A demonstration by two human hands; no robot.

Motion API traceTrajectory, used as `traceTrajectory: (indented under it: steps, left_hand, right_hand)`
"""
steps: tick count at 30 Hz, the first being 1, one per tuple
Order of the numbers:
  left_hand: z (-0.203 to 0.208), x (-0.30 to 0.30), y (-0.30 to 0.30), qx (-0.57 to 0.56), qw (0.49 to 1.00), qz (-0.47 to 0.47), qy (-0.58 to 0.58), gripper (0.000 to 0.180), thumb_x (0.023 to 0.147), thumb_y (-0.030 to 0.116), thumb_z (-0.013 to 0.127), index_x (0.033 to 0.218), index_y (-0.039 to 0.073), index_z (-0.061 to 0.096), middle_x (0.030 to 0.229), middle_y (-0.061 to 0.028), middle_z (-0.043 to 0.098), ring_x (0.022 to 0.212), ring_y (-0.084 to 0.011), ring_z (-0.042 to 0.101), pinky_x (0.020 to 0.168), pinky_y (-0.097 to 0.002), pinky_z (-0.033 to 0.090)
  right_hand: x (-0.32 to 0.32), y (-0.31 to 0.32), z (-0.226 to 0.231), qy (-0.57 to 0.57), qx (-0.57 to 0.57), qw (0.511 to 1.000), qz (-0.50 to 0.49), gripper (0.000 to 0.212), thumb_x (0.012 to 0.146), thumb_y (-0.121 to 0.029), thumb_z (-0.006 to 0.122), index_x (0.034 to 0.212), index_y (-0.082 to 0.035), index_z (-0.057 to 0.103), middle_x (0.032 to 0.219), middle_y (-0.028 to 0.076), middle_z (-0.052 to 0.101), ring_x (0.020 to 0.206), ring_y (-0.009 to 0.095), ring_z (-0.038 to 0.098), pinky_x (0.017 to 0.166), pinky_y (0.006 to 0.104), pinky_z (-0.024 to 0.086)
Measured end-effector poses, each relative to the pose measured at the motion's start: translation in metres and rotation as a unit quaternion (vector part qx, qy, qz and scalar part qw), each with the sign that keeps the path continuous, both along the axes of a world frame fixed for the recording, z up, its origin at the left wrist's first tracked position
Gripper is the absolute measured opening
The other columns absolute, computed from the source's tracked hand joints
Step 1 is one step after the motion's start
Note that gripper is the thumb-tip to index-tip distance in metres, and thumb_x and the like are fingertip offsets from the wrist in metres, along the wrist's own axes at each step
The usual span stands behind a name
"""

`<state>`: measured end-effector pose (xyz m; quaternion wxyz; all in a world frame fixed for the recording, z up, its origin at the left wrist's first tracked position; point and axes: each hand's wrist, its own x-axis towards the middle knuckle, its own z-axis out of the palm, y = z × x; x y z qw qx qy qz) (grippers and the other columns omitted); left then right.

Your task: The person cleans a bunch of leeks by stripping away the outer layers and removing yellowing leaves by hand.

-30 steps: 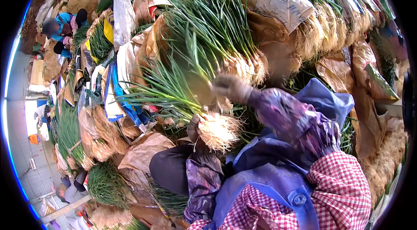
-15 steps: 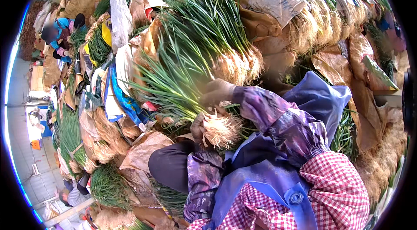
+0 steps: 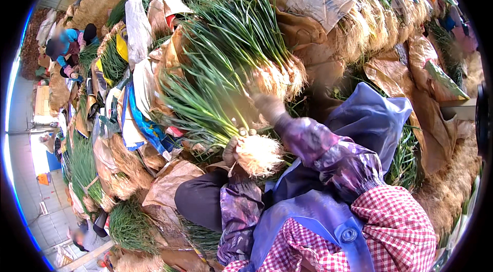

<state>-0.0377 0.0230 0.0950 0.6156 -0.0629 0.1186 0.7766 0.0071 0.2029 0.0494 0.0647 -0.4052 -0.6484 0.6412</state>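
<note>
My left hand (image 3: 232, 149) is closed around a bunch of spring onions (image 3: 258, 155), its fingers and thumb wrapped round the white stems. The pale stringy roots point right, and the green leaves fan out to the upper left. Just above and right of that bunch is my right hand (image 3: 269, 108), smeared by motion, so its fingers and anything in them cannot be made out. Close beyond it lies a pile of spring onions (image 3: 280, 77), roots toward me and long green leaves stretching away. A few stems slant between the pile and the held bunch.
Brown paper sacks (image 3: 303, 30) and white sacking (image 3: 321, 0) lie among more root-ended bundles (image 3: 370, 25) at the far right. A blue and white plastic sheet (image 3: 146, 118) is at left. My blue apron (image 3: 370, 107) covers my lap. Other people (image 3: 69, 46) sit at far left.
My right hand has shifted a little to the right, away from the held bunch's leaves. The left hand keeps its grip on the spring onions, with its fingertips now showing above the roots.
</note>
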Motion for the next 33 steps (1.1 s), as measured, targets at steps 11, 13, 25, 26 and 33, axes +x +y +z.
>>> traceTrajectory:
  steps: [11, 13, 25, 26, 33]
  left_hand:
    - [-0.056, -0.023, -0.024, -0.126, 0.986, -0.080, 0.078, 0.036, 0.085, 0.035, 0.060, 0.104, 0.004, 0.056, 0.108, -0.0133, 0.057, 0.107, -0.0295, 0.052, 0.099, -0.0490, 0.037]
    - [-0.041, -0.021, -0.008, -0.060, 0.991, -0.072, 0.094, 0.037, 0.085, 0.034, 0.060, 0.106, 0.004, 0.055, 0.107, -0.0137, 0.057, 0.106, -0.0291, 0.052, 0.099, -0.0478, 0.038]
    - [0.007, -0.011, 0.002, 0.021, 0.999, -0.002, -0.026, 0.034, 0.086, 0.024, 0.057, 0.109, 0.000, 0.051, 0.104, -0.0175, 0.058, 0.102, -0.0333, 0.054, 0.088, -0.0497, 0.046]
    - [0.014, -0.004, 0.008, 0.049, 0.998, -0.002, -0.044, 0.035, 0.086, 0.024, 0.058, 0.110, 0.001, 0.050, 0.105, -0.0170, 0.057, 0.104, -0.0329, 0.053, 0.088, -0.0497, 0.046]
    - [0.033, 0.008, 0.008, 0.006, 0.999, 0.008, 0.034, 0.037, 0.086, 0.028, 0.056, 0.113, 0.004, 0.046, 0.105, -0.0129, 0.053, 0.099, -0.0260, 0.055, 0.084, -0.0419, 0.049]
  right_hand:
    - [-0.030, 0.106, 0.034, -0.282, 0.340, 0.877, 0.191, 0.033, 0.078, -0.041, 0.064, 0.095, -0.013, 0.064, 0.085, 0.011, 0.065, 0.080, 0.030, 0.063, 0.072, 0.0414, 0.048]
    - [-0.024, 0.112, 0.017, -0.210, 0.398, 0.879, 0.159, 0.030, 0.080, -0.039, 0.063, 0.092, -0.011, 0.063, 0.083, 0.011, 0.064, 0.077, 0.030, 0.063, 0.069, 0.0417, 0.048]
    - [0.041, 0.022, 0.063, 0.099, -0.078, 0.964, 0.234, 0.032, 0.086, -0.037, 0.061, 0.099, -0.007, 0.064, 0.078, 0.010, 0.065, 0.071, 0.015, 0.060, 0.068, 0.0319, 0.051]
    - [0.034, 0.027, 0.058, 0.052, 0.016, 0.979, 0.198, 0.036, 0.085, -0.039, 0.063, 0.100, -0.006, 0.064, 0.081, 0.010, 0.065, 0.071, 0.016, 0.060, 0.068, 0.0319, 0.051]
    - [-0.020, 0.006, 0.017, 0.207, -0.344, 0.901, 0.164, 0.036, 0.084, -0.034, 0.066, 0.100, -0.002, 0.061, 0.067, 0.000, 0.057, 0.054, 0.007, 0.050, 0.049, 0.0213, 0.043]
